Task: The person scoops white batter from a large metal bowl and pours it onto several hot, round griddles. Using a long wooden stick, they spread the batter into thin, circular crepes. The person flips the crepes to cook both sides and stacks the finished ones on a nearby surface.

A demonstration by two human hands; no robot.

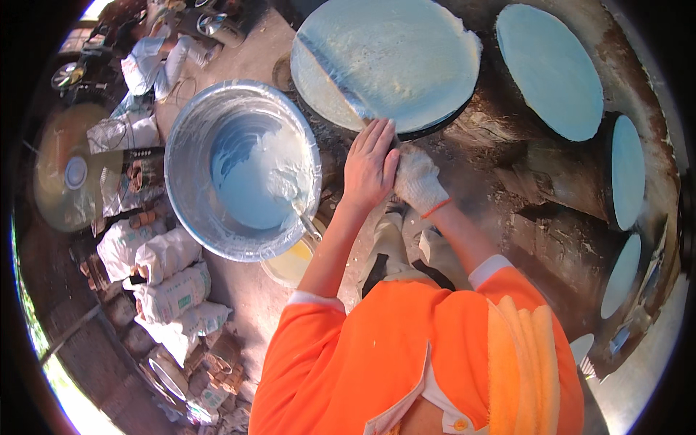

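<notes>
A large round flatbread or crepe of pale batter (413, 65) covers the griddle in front of me. Across its left part runs a long thin straight spreader (330, 69), slanting down to my hands. My bare left hand (370, 163) lies at the spreader's near end, fingers stretched out side by side. Beside it, my right hand (420, 179), in a whitish knit glove with an orange cuff edge, is closed; the spreader's end seems to run into it, though the fingers are mostly hidden.
A big metal basin (181, 196) of white batter with a ladle (308, 221) stands to my left, a yellowish bucket (286, 268) beside it. Several more coated griddles (551, 72) curve along the right. White sacks (170, 290) pile at left. Another person (148, 65) sits farther off.
</notes>
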